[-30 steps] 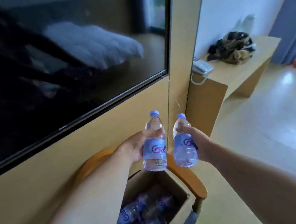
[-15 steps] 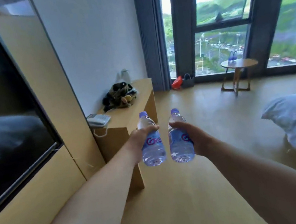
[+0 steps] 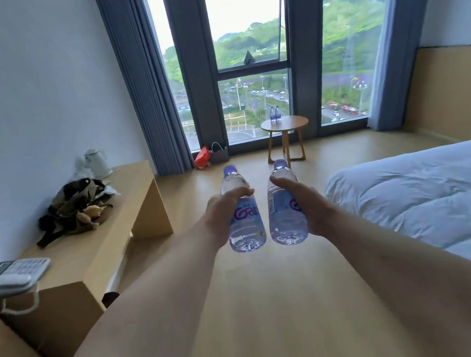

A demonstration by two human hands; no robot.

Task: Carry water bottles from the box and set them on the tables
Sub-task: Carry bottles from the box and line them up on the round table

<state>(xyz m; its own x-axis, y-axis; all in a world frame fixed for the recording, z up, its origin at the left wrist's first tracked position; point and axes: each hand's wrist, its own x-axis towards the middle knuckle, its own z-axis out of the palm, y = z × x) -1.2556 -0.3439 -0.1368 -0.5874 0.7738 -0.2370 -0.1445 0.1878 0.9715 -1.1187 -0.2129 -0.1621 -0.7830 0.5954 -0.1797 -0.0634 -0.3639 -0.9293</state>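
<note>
left hand (image 3: 223,211): fingers curled round left bottle (image 3: 245,226), held upright | right hand (image 3: 306,202): fingers curled round right bottle (image 3: 283,217) | two bottles (image 3: 275,114) seen on round desk (image 3: 290,122) by window

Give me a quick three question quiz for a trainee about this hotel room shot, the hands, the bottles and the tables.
1. True or false: each hand holds one bottle upright.
2. How many bottles already stand on the round table by the window?
3. What lies on the desk nearest the camera? A) kettle B) phone C) clothes

Key
1. True: the left hand grips the left bottle and the right hand grips the right bottle, caps up.
2. Two, the far bottles, side by side.
3. B, the phone; the clothes and kettle lie farther along.
</note>
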